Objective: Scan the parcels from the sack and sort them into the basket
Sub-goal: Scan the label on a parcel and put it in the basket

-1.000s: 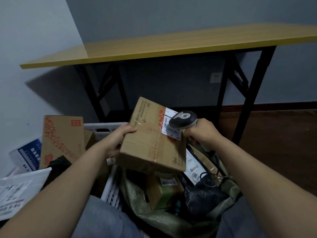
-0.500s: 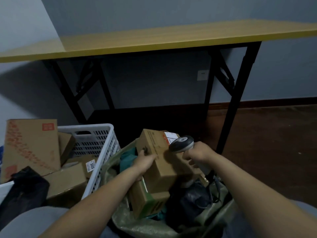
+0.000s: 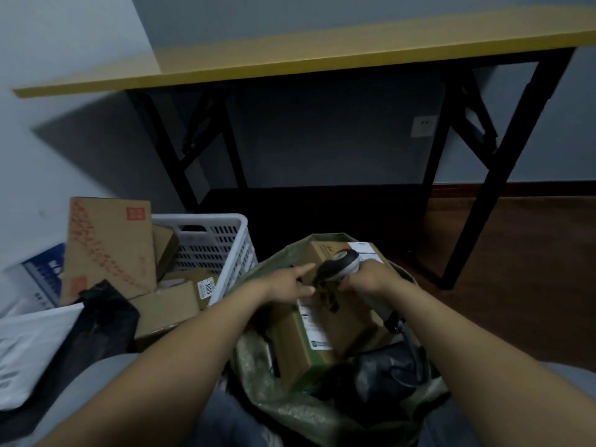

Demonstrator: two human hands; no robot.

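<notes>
Cardboard parcel (image 3: 205, 289) labelled "3005" | left hand (image 3: 283, 282) fingers straight, empty | right hand (image 3: 367, 279) grips scanner (image 3: 342, 267)

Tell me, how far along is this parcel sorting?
Partly done: several cardboard boxes already lie in the white basket. In hand: the right hand grips the scanner while the left hand reaches into the green sack. Left: at least a labelled box and a dark bag sit inside.

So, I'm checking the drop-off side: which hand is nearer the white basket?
Left. The left hand is over the sack, just right of the white basket. The right hand, gripping the scanner, is farther right.
</notes>
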